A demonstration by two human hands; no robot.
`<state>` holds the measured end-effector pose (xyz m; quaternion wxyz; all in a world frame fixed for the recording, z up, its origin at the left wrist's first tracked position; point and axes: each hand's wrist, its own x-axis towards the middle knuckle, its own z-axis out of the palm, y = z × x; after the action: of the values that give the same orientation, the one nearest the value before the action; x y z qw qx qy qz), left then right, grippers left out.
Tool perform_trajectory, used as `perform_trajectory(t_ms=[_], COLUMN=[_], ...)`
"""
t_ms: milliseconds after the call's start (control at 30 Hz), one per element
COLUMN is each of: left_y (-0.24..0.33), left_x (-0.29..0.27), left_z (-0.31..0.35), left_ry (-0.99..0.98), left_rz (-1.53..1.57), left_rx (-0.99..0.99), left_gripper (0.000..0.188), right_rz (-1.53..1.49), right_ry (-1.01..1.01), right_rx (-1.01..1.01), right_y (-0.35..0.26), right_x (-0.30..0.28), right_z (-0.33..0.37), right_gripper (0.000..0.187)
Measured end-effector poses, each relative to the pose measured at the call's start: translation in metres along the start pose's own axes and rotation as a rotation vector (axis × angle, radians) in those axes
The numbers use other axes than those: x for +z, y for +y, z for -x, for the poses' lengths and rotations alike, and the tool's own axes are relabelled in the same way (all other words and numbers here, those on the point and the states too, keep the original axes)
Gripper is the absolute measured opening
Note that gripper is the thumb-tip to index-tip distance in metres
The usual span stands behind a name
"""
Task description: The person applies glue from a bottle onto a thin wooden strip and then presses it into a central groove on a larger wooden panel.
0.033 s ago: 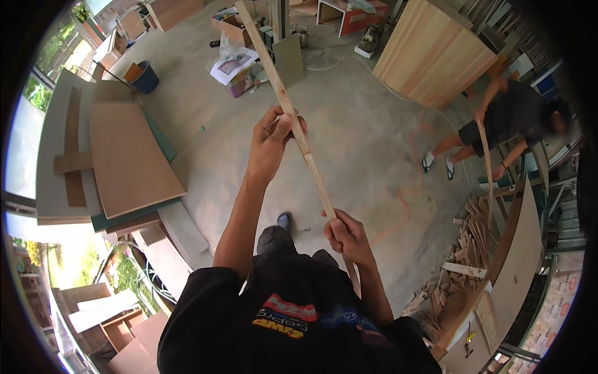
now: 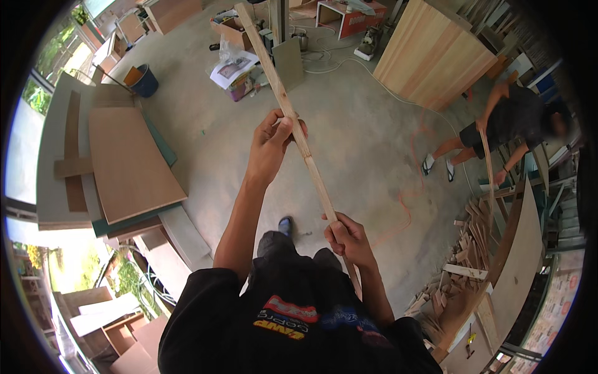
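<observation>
Under the wooden strip point(image 2: 269, 68) we are standing on a concrete floor point(image 2: 205, 156); right of the strip a striped wooden cabinet point(image 2: 430, 56) is standing, and left of it a brown board point(image 2: 134, 165) is overlapping a green sheet point(image 2: 159, 140), presumably to save room. We are holding the strip slantwise, gripping two spots well apart, seemingly to steady its length: our left hand point(image 2: 271, 144) is pinching near its middle, our right hand point(image 2: 350, 240) clasping it lower down.
</observation>
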<state>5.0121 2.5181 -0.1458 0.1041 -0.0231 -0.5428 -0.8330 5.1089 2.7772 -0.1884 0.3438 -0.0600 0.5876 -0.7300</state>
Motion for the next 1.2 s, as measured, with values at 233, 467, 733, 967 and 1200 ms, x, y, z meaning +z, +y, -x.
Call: perform_trajectory(t_ms=[233,467,733,967,1200], left_y=[-0.011,-0.038,-0.112,-0.176,-0.251], left_x=[-0.034,-0.013,0.049,0.153,0.279], left_z=[-0.087,-0.179,-0.320,-0.456,-0.588], left_ry=[0.042,-0.009,-0.164,-0.337,-0.546], left_rz=[0.087,-0.063,0.240,0.155,0.046], left_rx=[0.024,0.006,-0.104,-0.108,-0.200], left_gripper=[0.023,0.025,0.027,0.032,0.035], right_rz=[0.073,0.105,-0.248,-0.235,-0.337], right_ry=[0.113,0.188,-0.026,0.156,0.304], right_rx=[-0.028,-0.107,0.006,-0.115,-0.159], right_y=[-0.036,-0.064,-0.111,-0.158,-0.211], right_x=[0.010,-0.042,-0.181,-0.299,-0.422], right_z=[-0.084,-0.143,-0.215,-0.267,-0.299], right_gripper=[0.033,0.032,0.038,0.038,0.038])
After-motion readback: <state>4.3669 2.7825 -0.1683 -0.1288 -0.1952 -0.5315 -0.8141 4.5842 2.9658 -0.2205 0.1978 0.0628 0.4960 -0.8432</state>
